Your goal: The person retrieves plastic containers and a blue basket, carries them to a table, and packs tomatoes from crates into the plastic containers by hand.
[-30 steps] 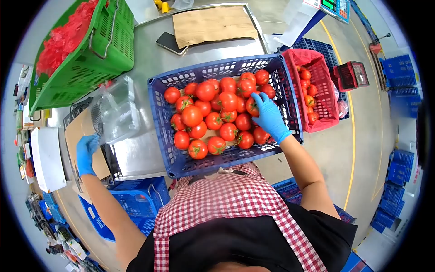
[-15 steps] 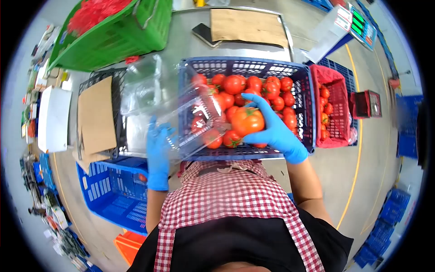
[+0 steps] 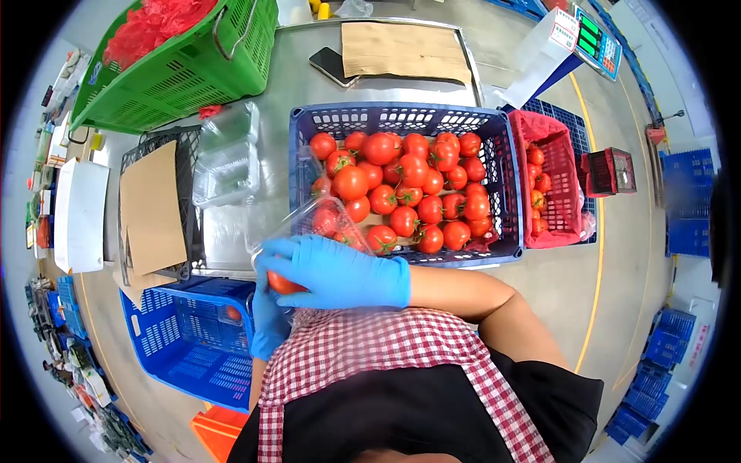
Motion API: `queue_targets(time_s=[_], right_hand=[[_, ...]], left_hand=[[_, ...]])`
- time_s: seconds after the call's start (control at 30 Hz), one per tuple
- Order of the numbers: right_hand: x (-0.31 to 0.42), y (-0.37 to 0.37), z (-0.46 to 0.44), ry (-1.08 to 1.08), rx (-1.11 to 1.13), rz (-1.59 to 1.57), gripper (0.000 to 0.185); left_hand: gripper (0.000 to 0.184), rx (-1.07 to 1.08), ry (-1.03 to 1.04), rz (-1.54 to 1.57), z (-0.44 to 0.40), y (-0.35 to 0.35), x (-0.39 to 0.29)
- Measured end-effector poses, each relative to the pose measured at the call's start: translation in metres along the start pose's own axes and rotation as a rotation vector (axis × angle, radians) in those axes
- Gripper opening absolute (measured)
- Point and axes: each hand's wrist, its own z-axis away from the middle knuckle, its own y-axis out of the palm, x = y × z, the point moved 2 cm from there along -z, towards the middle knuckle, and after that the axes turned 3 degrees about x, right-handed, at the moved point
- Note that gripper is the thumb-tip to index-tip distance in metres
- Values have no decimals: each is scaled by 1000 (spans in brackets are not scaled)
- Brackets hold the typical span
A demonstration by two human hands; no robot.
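Observation:
My right hand (image 3: 332,272), in a blue glove, is wrapped round a red tomato (image 3: 284,284) at the near left corner of the dark blue crate (image 3: 505,197). Beneath and beside it, my gloved left hand (image 3: 268,320) grips a clear plastic container (image 3: 297,224), its fingers partly hidden by my right hand. The container's transparent lid overlaps the crate's left side. Many red tomatoes (image 3: 413,170) with green stems lie in the crate. Left of the crate, more clear containers (image 3: 226,174) rest on the metal table (image 3: 289,62).
A green basket (image 3: 170,85) with red bags stands at the back left. Cardboard (image 3: 154,208) lies on a black crate at left, above a blue basket (image 3: 189,339). A phone (image 3: 333,66) and brown cardboard (image 3: 405,50) lie behind; a red-lined crate (image 3: 557,185) is at right.
My right hand has carried the tomato left and down from over the crate to the container. My left hand brought the container from the table towards my body.

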Motion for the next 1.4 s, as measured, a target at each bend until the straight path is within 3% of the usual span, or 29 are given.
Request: queue_targets(time_s=[0.03, 0.1, 0.13, 0.17, 0.2, 0.27, 0.33, 0.4, 0.43, 0.5, 0.57, 0.63, 0.73, 0.83, 0.87, 0.93, 1.03, 1.1, 1.23, 1.3, 1.4], right_hand=[[5, -10, 1, -108, -82, 114, 43], [2, -49, 12, -104, -463, 263, 33], [-7, -71, 17, 24, -629, 220, 29], [-21, -87, 25, 320, -691, -46, 29], [-67, -95, 35, 357, -737, 121, 36], [-127, -96, 47, 482, -453, 280, 53], [-155, -67, 45, 210, -133, 518, 64], [-167, -41, 39, 293, 115, 497, 72], [-176, -38, 38, 343, 153, 486, 73], [-173, -46, 44, 360, -66, 256, 70], [-149, -57, 47, 485, -258, -119, 71], [-125, -75, 53, 601, -440, -388, 72], [-51, -99, 38, 395, -481, -721, 73], [0, -99, 23, 262, -168, -529, 75], [8, -94, 15, 206, -74, -150, 68], [13, -75, 3, 117, 151, 467, 72], [-2, -51, 4, 98, 281, 709, 69], [0, -52, 8, 121, 247, 580, 63], [6, -86, 22, 198, 46, 155, 54], [-6, -107, 53, 386, -413, -146, 46], [-57, -153, 134, 649, -570, 401, 33]], left_hand=[[51, 17, 52, -48, 3, -5, -2], [51, 27, 41, 40, 3, -22, -5], [50, 28, 38, 87, 1, -32, -6], [50, -16, 64, 137, -2, -42, -6], [51, -6, 62, 144, -2, -47, -7], [53, 19, 62, 148, -5, -51, -14], [58, 56, 13, 167, -13, -51, -15], [62, 100, -45, 164, -17, -48, -16], [62, 105, 38, 48, -20, -46, -15], [64, 97, 213, -183, -28, -38, -7], [62, 65, 66, 190, -30, -28, -12], [56, 88, 69, 185, -30, -18, -21], [44, 162, 194, -95, -27, -7, -27], [39, 180, 244, -299, -31, 0, -30], [38, 187, 250, -350, -30, 2, -31], [36, 210, 247, -416, -27, 7, -34], [37, 218, 171, -331, -22, 8, -35], [36, 165, 63, -91, -22, 3, -31], [41, 130, 78, -179, -17, -1, -29], [39, 143, 71, -137, -12, -3, -31], [45, 171, 355, -594, -18, -18, -26]])
